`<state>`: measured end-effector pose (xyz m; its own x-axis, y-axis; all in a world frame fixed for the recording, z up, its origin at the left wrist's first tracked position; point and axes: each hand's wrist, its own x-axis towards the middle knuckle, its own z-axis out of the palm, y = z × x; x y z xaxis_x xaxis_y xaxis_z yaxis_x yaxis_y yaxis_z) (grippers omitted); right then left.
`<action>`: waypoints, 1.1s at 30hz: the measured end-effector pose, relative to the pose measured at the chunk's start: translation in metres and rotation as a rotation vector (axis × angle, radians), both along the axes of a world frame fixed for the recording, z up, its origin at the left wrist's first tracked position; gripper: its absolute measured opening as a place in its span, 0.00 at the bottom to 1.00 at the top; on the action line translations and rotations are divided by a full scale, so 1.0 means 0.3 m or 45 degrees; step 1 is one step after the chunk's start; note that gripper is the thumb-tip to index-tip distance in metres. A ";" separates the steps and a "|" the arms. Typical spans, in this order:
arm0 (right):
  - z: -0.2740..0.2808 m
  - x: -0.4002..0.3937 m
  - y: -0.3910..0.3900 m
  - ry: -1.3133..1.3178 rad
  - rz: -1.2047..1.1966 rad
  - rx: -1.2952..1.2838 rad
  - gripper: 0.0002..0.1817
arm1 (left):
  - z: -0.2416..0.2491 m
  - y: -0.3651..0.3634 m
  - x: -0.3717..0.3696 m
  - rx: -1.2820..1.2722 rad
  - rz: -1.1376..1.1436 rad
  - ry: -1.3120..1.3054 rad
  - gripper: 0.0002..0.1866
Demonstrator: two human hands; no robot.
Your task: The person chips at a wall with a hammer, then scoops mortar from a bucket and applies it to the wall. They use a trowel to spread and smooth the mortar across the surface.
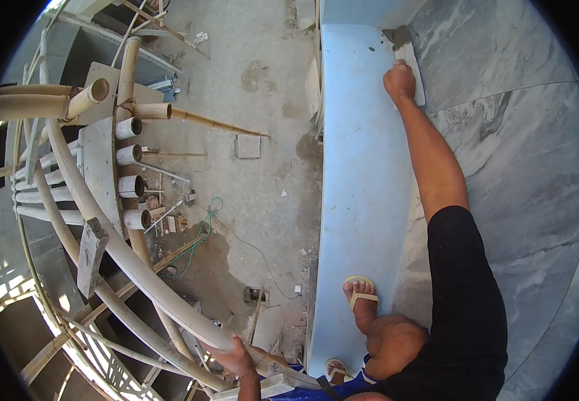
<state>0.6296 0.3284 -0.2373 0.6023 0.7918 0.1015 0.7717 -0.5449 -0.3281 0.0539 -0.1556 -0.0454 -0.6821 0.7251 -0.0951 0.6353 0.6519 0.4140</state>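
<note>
My right hand point(399, 81) is closed on a pale flat trowel-like tool point(418, 83), which lies along the seam between the light blue ledge point(363, 167) and the grey marble-patterned wall point(496, 160). A patch of wet grey mortar point(396, 36) shows just beyond the tool. At the lower middle, my left hand point(238, 359) is wrapped round a thick curved bamboo pole point(169, 297) of the scaffold. My sandalled feet point(363, 294) stand on the ledge.
Bamboo scaffolding with pole ends point(129, 155) and boards point(92, 257) fills the left side. Past the ledge's edge, far below, is a concrete floor point(256, 180) with a green hose point(196, 247), a square slab point(248, 146) and scattered debris.
</note>
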 end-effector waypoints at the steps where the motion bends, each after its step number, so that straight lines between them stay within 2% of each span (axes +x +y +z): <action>1: 0.000 -0.009 0.002 0.001 0.000 0.000 0.20 | 0.002 0.001 0.002 -0.009 -0.006 0.010 0.50; 3: -0.017 -0.008 0.011 0.351 -0.147 0.174 0.22 | -0.014 -0.015 -0.006 0.010 -0.009 0.006 0.50; 4: -0.025 -0.005 0.018 0.351 -0.151 0.177 0.22 | -0.019 -0.020 -0.013 0.026 -0.014 0.005 0.50; 6: -0.085 0.012 0.051 0.619 -0.335 0.225 0.25 | -0.017 -0.022 -0.013 -0.004 -0.014 0.032 0.50; 9: -0.133 0.019 0.080 0.590 -0.394 0.371 0.25 | -0.010 -0.014 -0.004 -0.019 0.009 0.029 0.51; 13: -0.124 0.028 0.100 0.650 -0.423 0.366 0.25 | 0.000 -0.005 0.003 -0.038 0.016 -0.012 0.50; 15: -0.123 0.036 0.107 0.728 -0.447 0.258 0.25 | 0.005 0.001 0.013 -0.042 0.034 -0.014 0.50; 19: -0.123 0.048 0.130 0.662 -0.386 0.273 0.25 | -0.013 -0.014 -0.007 -0.051 0.049 0.010 0.51; 21: -0.031 0.021 0.110 0.915 -0.432 0.172 0.25 | -0.027 -0.035 -0.029 -0.028 0.031 -0.008 0.51; 22: -0.070 0.052 0.116 0.910 -0.433 0.172 0.25 | -0.034 -0.042 -0.038 0.005 0.012 -0.023 0.51; 24: -0.211 0.133 0.137 0.469 -0.224 0.155 0.25 | -0.031 -0.035 -0.035 -0.018 0.008 0.017 0.51; 28: -0.137 0.139 0.101 0.497 -0.191 0.100 0.25 | -0.034 -0.039 -0.035 -0.008 0.009 0.007 0.52; 33: -0.058 0.076 0.070 0.314 -0.244 0.038 0.27 | -0.037 -0.047 -0.039 -0.009 0.005 0.032 0.52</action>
<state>0.6523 0.3493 -0.2546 0.7495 0.6605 -0.0449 0.5510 -0.6600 -0.5107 0.0420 -0.1696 -0.0566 -0.6872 0.7217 -0.0829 0.6429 0.6573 0.3932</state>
